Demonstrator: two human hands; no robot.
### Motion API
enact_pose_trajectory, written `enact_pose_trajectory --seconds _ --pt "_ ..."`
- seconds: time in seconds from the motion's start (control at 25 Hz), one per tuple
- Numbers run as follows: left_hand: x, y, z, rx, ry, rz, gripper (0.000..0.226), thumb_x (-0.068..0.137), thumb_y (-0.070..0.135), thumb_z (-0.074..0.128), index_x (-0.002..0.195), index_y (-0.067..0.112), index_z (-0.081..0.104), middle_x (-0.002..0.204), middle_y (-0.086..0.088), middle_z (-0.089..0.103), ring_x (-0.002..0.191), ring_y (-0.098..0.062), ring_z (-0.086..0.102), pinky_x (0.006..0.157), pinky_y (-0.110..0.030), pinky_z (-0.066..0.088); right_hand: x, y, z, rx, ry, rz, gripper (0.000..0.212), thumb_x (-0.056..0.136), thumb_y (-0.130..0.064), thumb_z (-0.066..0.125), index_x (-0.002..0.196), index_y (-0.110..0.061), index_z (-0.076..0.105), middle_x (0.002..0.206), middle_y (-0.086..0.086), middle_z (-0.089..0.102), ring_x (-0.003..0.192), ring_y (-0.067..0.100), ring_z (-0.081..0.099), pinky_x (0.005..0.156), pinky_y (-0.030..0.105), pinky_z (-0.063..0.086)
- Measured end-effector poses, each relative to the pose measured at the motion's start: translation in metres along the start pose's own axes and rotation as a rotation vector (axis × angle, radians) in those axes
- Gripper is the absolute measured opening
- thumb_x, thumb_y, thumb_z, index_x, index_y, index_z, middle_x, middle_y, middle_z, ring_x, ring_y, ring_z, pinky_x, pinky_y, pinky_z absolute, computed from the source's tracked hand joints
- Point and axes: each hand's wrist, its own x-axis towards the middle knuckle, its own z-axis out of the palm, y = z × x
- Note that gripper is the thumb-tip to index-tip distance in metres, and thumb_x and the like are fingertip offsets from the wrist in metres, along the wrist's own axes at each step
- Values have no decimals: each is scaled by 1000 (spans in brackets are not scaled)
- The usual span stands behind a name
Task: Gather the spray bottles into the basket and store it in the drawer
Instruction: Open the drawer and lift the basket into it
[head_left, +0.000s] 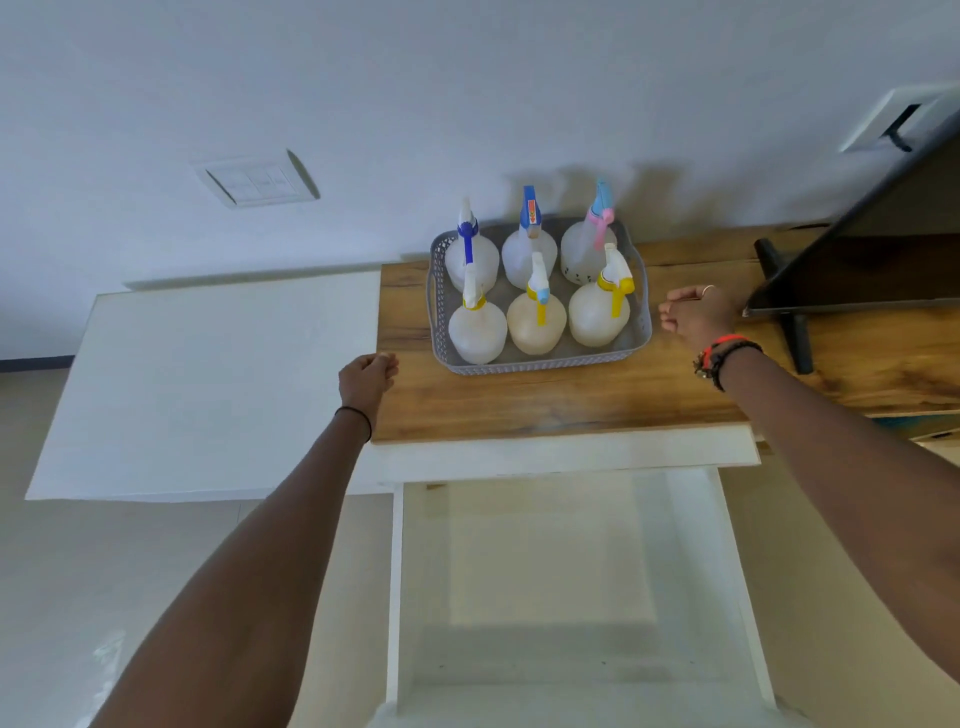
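- Basket (540, 364): grey perforated plastic, resting on the wooden surface (571, 405), set toward the back-left part of it, its far edge near the wall (415, 104).
- Spray bottles (535, 322): six, all upright inside the basket, in two rows of three. Back row triggers are dark blue, blue and pink; front row triggers are yellow. Bottles stand close together, some touching.
- Left hand (366, 376): loosely curled, holding nothing, placed at the left edge of the wooden surface, just beside the basket's near-left corner but apart from it.
- Right hand (693, 317): fingers partly curled, holding nothing, above the surface just beside the basket's right wall, a small gap showing between them. Beaded bracelets (719, 358) sit on the wrist.
- Drawer (571, 582): white, pulled open below the front edge of the surface, its interior bare, directly in line with the basket.
- Clearance: a bare strip of wood lies between the basket's front wall and the surface's front edge.
- Obstruction: a dark screen on a black stand (795, 332) occupies the right side of the surface, close behind the right hand.
- White lower top (208, 374): adjoins the surface on the left.
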Motion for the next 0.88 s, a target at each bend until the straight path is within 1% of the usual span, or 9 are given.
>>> enact_pose_trajectory --seconds 0.08,0.24,0.36,0.44,0.52,0.6,0.68,0.8,0.88 --pt "20 12 12 -44 25 -25 18 97 6 48 86 7 62 85 -6 61 71 -7 57 69 -18 48 21 -9 8 25 6 20 20 89 9 41 83 -5 53 84 11 58 80 21 58 65 25 51" --pt "60 27 39 -29 -7 -107 28 100 9 39 118 6 60 100 -1 59 96 -13 55 84 -25 46 58 -19 22 19 -16 46 32 91 4 37 67 -14 47 81 11 54 67 18 52 54 22 39" --pt "81 36 60 91 -44 -89 22 98 16 41 96 14 63 97 1 55 105 -14 44 84 -30 44 85 -17 31 -110 -51 58 25 91 -8 39 69 -13 48 88 14 50 75 22 46 61 31 36" --pt "90 40 72 166 -107 -69 30 99 23 42 120 10 60 120 -3 57 122 -19 49 107 -36 40 95 -16 38 -200 -78 54 23 89 -15 42 67 -13 45 84 12 46 72 22 41 62 35 33" --pt "98 41 79 244 -170 -46 38 101 24 39 131 5 54 136 -9 55 134 -24 45 114 -39 36 95 -19 44 -284 -102 30 30 88 -20 44 60 -13 39 73 11 43 65 22 39 61 33 32" --pt "104 39 85 250 -209 -37 37 101 21 39 129 2 55 124 -11 63 123 -26 53 103 -37 46 98 -20 50 -428 -109 -29 32 91 -24 45 62 -12 40 69 7 43 58 21 39 55 27 31" --pt "108 39 91 219 -236 -24 33 102 18 39 122 2 59 95 -4 64 97 -22 57 80 -30 50 99 -21 55 -518 -129 -79 22 93 -22 46 77 -7 51 77 9 49 68 24 47 51 26 32" --pt "116 35 101 206 -232 -18 25 102 17 40 109 7 62 93 -5 60 88 -20 55 81 -34 48 107 -20 58 -559 -130 -85 25 93 -13 47 108 3 58 101 17 58 87 27 54 66 31 42" --pt "120 34 105 216 -199 -21 23 101 13 40 90 12 61 82 -3 57 77 -18 53 69 -27 46 109 -21 58 -583 -130 -98 17 93 -11 46 95 1 58 102 18 55 87 28 53 66 34 44"
